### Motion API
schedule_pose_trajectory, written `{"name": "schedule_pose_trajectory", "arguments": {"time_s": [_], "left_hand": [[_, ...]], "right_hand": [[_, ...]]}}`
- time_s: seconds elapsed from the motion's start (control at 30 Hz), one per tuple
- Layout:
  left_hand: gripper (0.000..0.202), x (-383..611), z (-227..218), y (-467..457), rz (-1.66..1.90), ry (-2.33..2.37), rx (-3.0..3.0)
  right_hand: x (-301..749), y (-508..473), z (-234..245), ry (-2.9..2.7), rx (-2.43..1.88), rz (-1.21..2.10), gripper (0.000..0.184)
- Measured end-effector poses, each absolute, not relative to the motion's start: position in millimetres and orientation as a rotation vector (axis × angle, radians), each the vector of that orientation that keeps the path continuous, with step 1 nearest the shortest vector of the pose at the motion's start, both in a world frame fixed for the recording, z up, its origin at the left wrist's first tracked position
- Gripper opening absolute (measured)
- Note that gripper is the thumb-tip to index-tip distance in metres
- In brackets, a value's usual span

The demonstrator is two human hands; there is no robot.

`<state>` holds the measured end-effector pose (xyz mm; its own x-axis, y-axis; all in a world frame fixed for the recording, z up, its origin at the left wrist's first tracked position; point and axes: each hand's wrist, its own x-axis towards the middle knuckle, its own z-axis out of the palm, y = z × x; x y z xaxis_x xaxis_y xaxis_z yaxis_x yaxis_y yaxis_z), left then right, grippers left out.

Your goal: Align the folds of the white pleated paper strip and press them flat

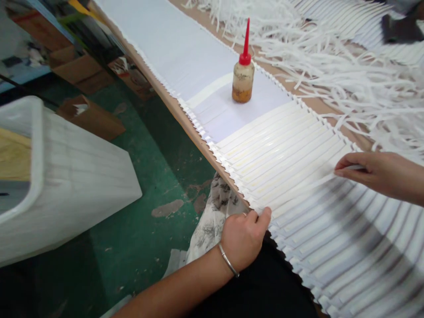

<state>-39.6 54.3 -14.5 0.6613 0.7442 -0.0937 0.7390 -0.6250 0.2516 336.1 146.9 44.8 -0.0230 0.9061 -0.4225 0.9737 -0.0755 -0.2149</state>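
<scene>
A long white sheet (pixel 218 119) lies along the table, with rows of narrow white strips across its near part. My right hand (pixel 371 170) pinches one white strip (pixel 314 183) between thumb and fingertips, a little above the rows. The strip runs from there toward my left hand (pixel 247 234), which is closed at the sheet's near edge, its index fingertip pressing on the strip's end. The left thumb is hidden beneath the edge. Upright on the sheet, beyond the strips, stands a squeeze bottle (pixel 243 84) with a red nozzle and some amber liquid inside.
A tangled heap of loose white strips (pixel 331 62) covers the table's far side. Left of the table, a white plastic bin (pixel 89 172) and cardboard boxes (pixel 91 115) stand on the green floor (pixel 159 176). A dark object (pixel 400 28) is at the top right.
</scene>
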Motion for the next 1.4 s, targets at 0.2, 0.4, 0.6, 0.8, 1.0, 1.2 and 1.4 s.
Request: {"name": "schedule_pose_trajectory", "arguments": {"time_s": [0.2,0.4,0.6,0.8,1.0,1.2,1.4], "left_hand": [[0.046,-42,-17,57,0.091,1.201,2.644],[0.046,-43,-18,58,0.160,1.193,2.651],[0.047,-43,-16,59,0.166,1.190,2.638],[0.048,-44,-17,58,0.170,1.192,2.624],[0.050,-45,-19,58,0.226,1.205,2.623],[0.051,-45,-21,58,0.276,1.194,2.631],[0.052,-45,-19,59,0.264,1.200,2.631]], "right_hand": [[334,159,29,2.056,2.222,-0.609,0.035],[327,163,20,2.070,2.217,-0.589,0.027],[323,160,13,2.080,2.227,-0.625,0.025],[361,176,12,2.091,2.274,-0.557,0.027],[406,194,18,2.062,2.337,-0.569,0.028],[405,194,10,2.072,2.339,-0.567,0.030],[406,197,-1,2.061,2.366,-0.490,0.026]]}}
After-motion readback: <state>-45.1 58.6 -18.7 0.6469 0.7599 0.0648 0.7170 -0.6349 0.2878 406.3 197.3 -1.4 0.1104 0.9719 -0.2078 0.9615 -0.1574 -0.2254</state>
